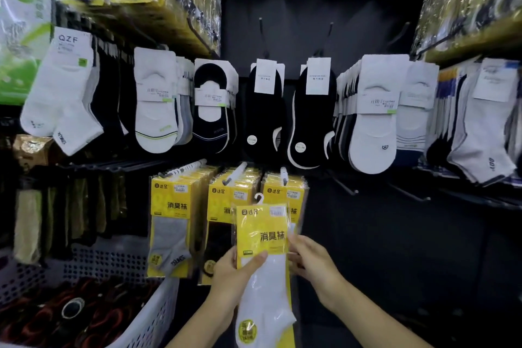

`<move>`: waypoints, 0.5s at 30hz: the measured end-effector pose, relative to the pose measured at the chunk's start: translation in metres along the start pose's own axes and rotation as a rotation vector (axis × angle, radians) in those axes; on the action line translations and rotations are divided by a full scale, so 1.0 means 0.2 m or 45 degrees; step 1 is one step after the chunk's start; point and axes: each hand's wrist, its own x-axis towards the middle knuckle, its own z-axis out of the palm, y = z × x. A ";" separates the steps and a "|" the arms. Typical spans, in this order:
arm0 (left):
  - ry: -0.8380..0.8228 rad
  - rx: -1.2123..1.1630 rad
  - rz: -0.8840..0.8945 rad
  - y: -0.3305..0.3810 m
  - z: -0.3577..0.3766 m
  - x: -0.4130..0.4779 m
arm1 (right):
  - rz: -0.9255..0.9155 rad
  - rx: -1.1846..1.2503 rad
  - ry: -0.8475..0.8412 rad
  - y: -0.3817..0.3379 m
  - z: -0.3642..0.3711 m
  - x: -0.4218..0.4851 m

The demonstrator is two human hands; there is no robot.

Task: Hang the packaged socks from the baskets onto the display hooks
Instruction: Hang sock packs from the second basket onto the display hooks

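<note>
- Packaged socks (262, 237) are held in both my hands, below and just left of the right peg (283, 174), in front of the yellow packs (296, 200) hanging from it.
- My left grip (234, 271) wraps the pack's left edge, with the thumb laid across the front where the yellow card meets the white sock. My right grip (308, 257) pinches the right edge at about the same height.
- The long axis runs close to upright, tipped a little. The white hanger loop (259, 198) points up toward the peg, and the toe end hangs down toward me.
- To hang it well, I judge I should raise the pack until the loop is level with the peg's tip, printed face toward me and square with the hung packs. Then I thread the loop's opening over the tip and slide it back.
- Both grips sit low, so the header may flop. Moving my right grip nearer the loop should steady it.
- My pack hides the sock colour under that peg, so I would check the match first.
</note>
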 end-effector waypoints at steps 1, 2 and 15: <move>-0.010 0.008 0.014 0.01 0.03 0.00 | -0.015 0.009 -0.010 -0.02 0.00 -0.01; -0.021 0.009 0.030 0.01 0.06 0.00 | -0.037 0.012 -0.004 -0.03 -0.01 -0.03; -0.218 0.029 0.041 0.06 0.15 0.02 | -0.285 0.112 0.406 -0.06 -0.12 0.05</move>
